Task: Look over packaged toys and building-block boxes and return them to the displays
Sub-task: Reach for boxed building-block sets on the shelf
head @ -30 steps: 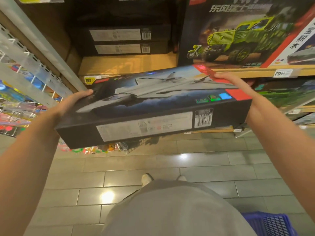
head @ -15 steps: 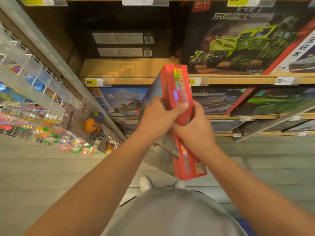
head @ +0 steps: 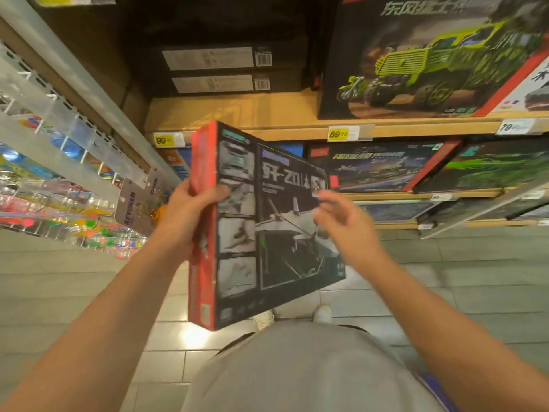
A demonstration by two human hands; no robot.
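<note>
A long black building-block box (head: 276, 233) with a red side and a grey jet fighter printed on it stands on end in front of me, its back panel facing me. My left hand (head: 190, 212) grips its red left edge, thumb across the printed face. My right hand (head: 341, 221) hovers at the box's right edge, blurred, fingers loosely spread and holding nothing. Behind the box the wooden shelf (head: 237, 114) has a bare stretch next to two stacked black boxes (head: 219, 69).
A large box with a green truck (head: 430, 60) stands on the upper shelf at the right. More block boxes (head: 380, 168) fill the shelf below. Keychain cards (head: 133, 206) and racks of small toys hang at the left. Grey floor tiles lie underfoot.
The box went from flat and level between both hands to upright, then turned so its back faces me. My right hand has let go; my left hand holds it alone.
</note>
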